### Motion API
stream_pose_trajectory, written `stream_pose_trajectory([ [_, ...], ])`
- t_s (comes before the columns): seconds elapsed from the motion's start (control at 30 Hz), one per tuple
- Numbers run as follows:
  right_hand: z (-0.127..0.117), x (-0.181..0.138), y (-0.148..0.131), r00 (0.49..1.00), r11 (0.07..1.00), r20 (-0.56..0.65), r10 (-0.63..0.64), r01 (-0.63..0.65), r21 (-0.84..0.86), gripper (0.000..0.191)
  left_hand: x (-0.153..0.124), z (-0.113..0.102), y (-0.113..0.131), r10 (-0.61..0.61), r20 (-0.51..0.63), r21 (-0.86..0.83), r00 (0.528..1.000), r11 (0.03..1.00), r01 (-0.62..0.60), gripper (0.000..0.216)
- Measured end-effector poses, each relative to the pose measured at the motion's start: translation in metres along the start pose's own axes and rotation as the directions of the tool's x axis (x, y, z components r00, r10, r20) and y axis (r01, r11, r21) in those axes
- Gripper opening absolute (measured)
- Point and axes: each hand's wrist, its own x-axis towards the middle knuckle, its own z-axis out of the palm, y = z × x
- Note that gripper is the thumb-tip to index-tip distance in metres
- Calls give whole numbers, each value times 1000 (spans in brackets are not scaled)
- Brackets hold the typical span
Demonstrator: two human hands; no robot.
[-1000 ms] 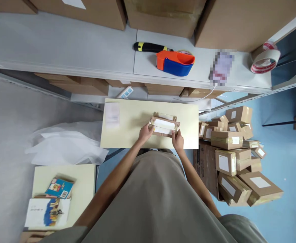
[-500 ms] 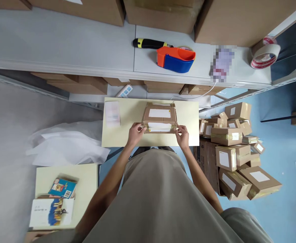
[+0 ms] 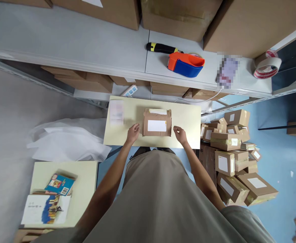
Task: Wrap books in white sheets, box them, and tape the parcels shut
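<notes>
A small brown cardboard parcel [image 3: 156, 122] with a white label on top lies flat on the pale yellow table [image 3: 185, 114]. My left hand [image 3: 133, 132] hovers just left of the parcel, fingers loosely apart and holding nothing. My right hand [image 3: 180, 134] hovers just right of it, also apart from it and empty. A small stack of white labels [image 3: 116, 112] rests near the table's left end.
An orange and blue tape dispenser [image 3: 185, 63], a black and yellow knife [image 3: 160, 48] and a tape roll [image 3: 266, 64] lie on the grey shelf [image 3: 62, 40]. Several labelled parcels [image 3: 235, 152] pile up at right. White wrapping sheets [image 3: 67, 140] and books [image 3: 49, 199] lie left.
The parcel was tipped from standing on its edge to lying flat with the label up. Both hands have let go of it and drawn slightly outwards.
</notes>
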Motion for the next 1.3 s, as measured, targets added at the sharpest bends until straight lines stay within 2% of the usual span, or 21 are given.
stream_pose_trajectory([
  [0.07, -3, 14, -6, 1000, 997, -15, 23, -22, 69, 40, 13, 2, 13, 13, 3, -55, 1000, 998, -13, 38],
  [0.23, 2, 30, -20, 996, 986, 70, 59, -69, 152, 42, 30, 10, 44, 7, 58, -52, 998, 999, -4, 37],
  [0.37, -1, 16, -25, 998, 984, 60, 36, -46, 169, 45, 16, 4, 51, 67, 35, -155, 997, 986, -61, 37],
  [0.47, -10, -3, -27, 999, 981, 52, -11, 1, 196, 52, 0, -7, 51, 99, -6, -233, 995, 967, -98, 56],
  [0.57, -15, -18, -28, 997, 976, 62, -48, 34, 216, 58, -12, -15, 49, 84, -16, -241, 996, 967, -86, 70],
  [0.67, -12, -23, -28, 996, 975, 77, -37, 20, 219, 60, -16, -13, 47, 81, 9, -176, 997, 981, -78, 65],
  [0.8, -3, -13, -28, 998, 978, 65, -5, -8, 207, 57, -11, -2, 46, 57, -10, 21, 998, 998, -57, 53],
  [0.97, -3, 6, -37, 998, 984, 55, -32, 22, 176, 55, 1, 9, 55, 110, -54, 216, 992, 972, -96, 71],
  [1.07, -7, 14, -45, 994, 989, 79, -77, 66, 129, 51, 6, 14, 64, 145, -58, 320, 988, 940, -119, 74],
  [1.13, -8, 17, -50, 989, 994, 110, -103, 98, 50, 49, 9, 17, 69, 143, -68, 363, 987, 926, -109, 68],
  [1.23, -10, 18, -60, 981, 976, 158, -111, 137, -167, 48, 14, 16, 72, 130, -89, 378, 987, 922, -88, 46],
  [1.3, -12, 18, -69, 975, 930, 198, -101, 163, -329, 49, 17, 12, 70, 113, -106, 387, 988, 920, -64, 37],
])
